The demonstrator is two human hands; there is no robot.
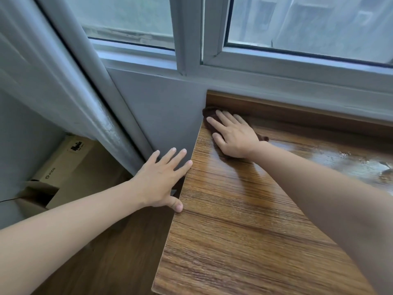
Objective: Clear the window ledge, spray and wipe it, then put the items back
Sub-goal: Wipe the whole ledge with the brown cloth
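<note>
Up in the ledge's (244, 209) far corner your right hand (232, 135) presses the brown cloth (209, 112) flat, fingers straight; left hand (161, 177) rests open against its edge. Cardboard box (63, 167) below reads "eico".

So the ledge (244, 220) is a wood-grain board under the window. A dark brown cloth (209, 112) lies on it in the far left corner, and there's a wet, shiny patch (340, 158) toward the right.
</note>
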